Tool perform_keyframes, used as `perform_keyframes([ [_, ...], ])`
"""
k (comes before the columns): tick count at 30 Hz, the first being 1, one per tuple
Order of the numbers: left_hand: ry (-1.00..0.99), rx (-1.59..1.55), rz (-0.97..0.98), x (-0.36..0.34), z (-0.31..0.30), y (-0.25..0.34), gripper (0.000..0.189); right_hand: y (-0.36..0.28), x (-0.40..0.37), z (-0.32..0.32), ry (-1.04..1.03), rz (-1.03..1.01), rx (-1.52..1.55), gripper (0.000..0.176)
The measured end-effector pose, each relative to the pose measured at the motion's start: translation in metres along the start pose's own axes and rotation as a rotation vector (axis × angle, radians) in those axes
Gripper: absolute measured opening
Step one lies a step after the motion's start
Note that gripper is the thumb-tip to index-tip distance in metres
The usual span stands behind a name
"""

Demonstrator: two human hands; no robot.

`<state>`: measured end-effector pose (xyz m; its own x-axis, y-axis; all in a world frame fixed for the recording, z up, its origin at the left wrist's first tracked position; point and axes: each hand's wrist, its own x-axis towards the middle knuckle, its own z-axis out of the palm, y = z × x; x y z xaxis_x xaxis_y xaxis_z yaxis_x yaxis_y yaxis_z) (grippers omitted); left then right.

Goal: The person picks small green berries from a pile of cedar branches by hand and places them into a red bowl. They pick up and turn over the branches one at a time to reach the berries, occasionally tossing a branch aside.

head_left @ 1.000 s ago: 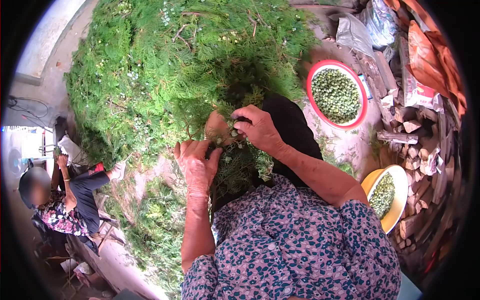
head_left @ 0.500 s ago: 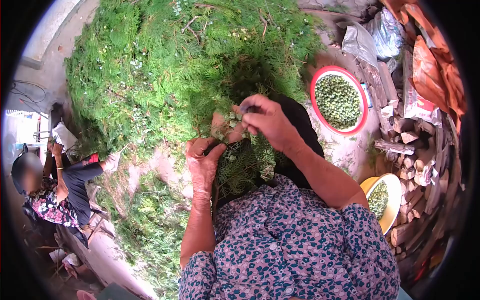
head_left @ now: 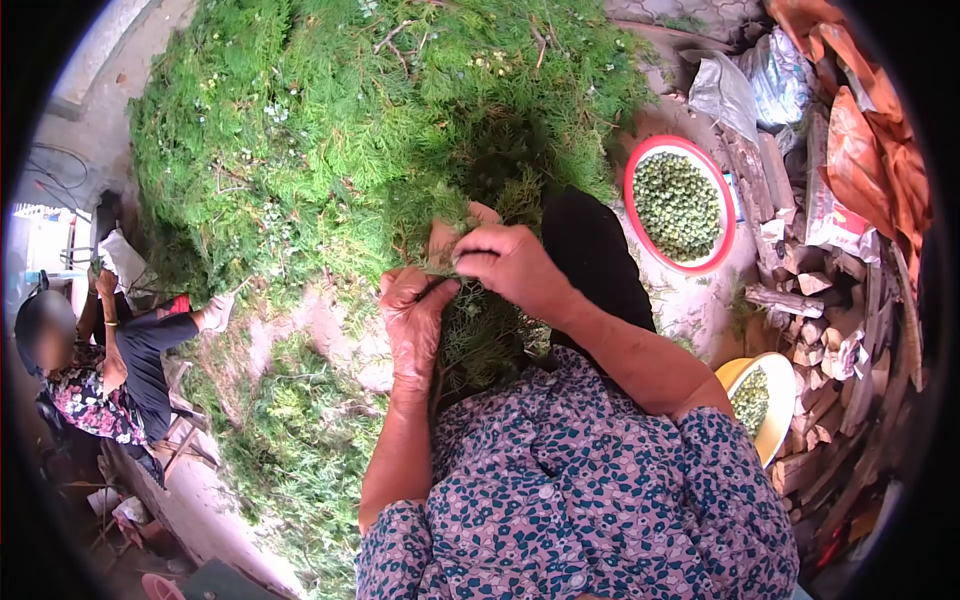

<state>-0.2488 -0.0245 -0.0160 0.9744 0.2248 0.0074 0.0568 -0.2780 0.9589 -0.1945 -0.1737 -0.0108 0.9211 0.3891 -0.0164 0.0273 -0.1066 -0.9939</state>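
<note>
My left hand (head_left: 415, 322) grips a leafy green sprig (head_left: 487, 335) by its dark stem, over my lap. My right hand (head_left: 512, 268) is closed on the top of the same sprig, fingers pinched into the foliage just above my left thumb. Whatever the fingertips pinch is hidden by the leaves. A big heap of green branches (head_left: 360, 130) lies just beyond both hands. My floral sleeves (head_left: 570, 500) fill the lower middle of the view.
A red-rimmed basin (head_left: 725, 205) of small green seed pods sits at the right. A yellow bowl (head_left: 780, 410) with more pods is lower right beside stacked firewood (head_left: 830, 340) and sacks. Another person (head_left: 100, 370) sits at the left.
My right hand has dropped from a raised pinch and closed down onto the sprig beside my left hand. The left hand shifted slightly right and up along the stem.
</note>
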Motion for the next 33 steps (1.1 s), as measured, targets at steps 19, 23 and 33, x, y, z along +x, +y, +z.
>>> perform_keyframes([
  [19, -0.054, -0.534, -0.067, -0.005, -0.014, -0.009, 0.023, 0.009, -0.044, 0.010, -0.031, -0.214, -0.254, 0.026],
  [23, -0.106, -0.448, -0.044, -0.005, -0.024, -0.015, 0.020, 0.009, -0.042, 0.013, -0.043, -0.245, -0.277, 0.027],
  [33, -0.235, 0.070, 0.209, -0.004, -0.038, 0.001, 0.024, 0.012, -0.041, 0.015, -0.031, -0.197, -0.196, 0.019],
])
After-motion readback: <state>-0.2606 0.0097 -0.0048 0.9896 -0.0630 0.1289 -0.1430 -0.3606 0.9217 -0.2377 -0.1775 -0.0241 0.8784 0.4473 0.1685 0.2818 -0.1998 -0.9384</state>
